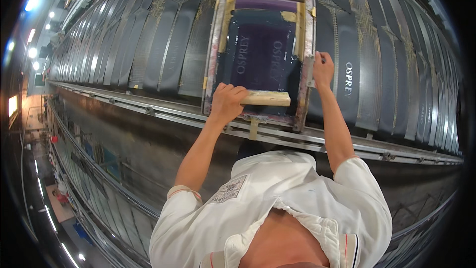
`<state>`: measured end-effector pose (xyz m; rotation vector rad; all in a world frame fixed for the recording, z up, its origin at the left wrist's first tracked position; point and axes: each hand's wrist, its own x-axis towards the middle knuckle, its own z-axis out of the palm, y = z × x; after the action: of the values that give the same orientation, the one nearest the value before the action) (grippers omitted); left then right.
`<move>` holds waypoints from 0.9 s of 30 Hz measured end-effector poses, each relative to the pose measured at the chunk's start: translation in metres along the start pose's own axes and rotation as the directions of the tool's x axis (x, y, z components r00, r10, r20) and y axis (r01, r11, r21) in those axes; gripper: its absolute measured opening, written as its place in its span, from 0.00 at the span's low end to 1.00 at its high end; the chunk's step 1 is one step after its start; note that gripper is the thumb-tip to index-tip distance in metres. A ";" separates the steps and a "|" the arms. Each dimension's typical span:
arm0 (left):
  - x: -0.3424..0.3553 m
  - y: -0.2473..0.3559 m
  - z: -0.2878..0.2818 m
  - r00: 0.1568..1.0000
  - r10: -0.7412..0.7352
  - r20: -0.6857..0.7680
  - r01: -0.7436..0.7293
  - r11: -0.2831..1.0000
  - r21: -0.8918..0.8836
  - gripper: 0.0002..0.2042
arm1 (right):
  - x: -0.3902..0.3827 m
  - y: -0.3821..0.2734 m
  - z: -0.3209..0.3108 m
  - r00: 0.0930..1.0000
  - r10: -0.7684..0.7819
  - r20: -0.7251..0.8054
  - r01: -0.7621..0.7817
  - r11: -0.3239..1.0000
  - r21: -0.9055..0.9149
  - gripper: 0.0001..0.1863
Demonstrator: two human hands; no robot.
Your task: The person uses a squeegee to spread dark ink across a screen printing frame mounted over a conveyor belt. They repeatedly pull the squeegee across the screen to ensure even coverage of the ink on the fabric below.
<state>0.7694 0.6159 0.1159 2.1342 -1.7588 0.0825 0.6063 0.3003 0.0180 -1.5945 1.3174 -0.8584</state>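
Squeegee (267, 99) is gripped at left end by left hand (228, 104), fingers closed, inside frame (214, 44) at near end. Right hand (323, 70) is curled at right rail (309, 30); hold cannot be told. Uneven stroke could be caused by one-ended grip; smearing, by nudged frame.

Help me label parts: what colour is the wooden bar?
The bar is pale yellow, clearest in the head view.

White ceiling lamps (32, 52) flare off to the left, one haloed blue, and I catch their streaks along the worktop (196, 77). Small glints fleck the screen-printing frame (310, 30); the white shirt (275, 178) is bright. Below the metal rail (178, 118) it's dim. Straight lines bow toward a black rim.
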 end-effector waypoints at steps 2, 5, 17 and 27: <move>-0.026 -0.018 -0.011 1.000 0.003 0.002 -0.003 1.000 0.013 0.19 | -0.012 -0.012 0.031 0.998 0.056 0.027 -0.056 0.998 0.027 0.16; -0.056 -0.043 -0.022 1.000 0.025 -0.007 -0.025 1.000 0.005 0.21 | -0.024 -0.026 0.055 0.996 0.071 0.059 -0.072 0.997 0.021 0.17; -0.037 -0.095 0.008 0.992 0.125 -0.005 -0.125 0.992 0.025 0.17 | -0.022 -0.020 0.065 1.000 0.013 -0.011 -0.016 0.928 -0.371 0.18; 0.174 -0.199 0.032 0.994 0.104 0.030 -0.101 0.989 -0.111 0.15 | 0.037 -0.115 0.059 0.860 -0.293 0.418 0.438 0.843 -0.311 0.25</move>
<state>0.9913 0.4730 0.0855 1.9797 -1.8487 -0.0244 0.7101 0.2820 0.1011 -2.2634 0.9676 -0.4955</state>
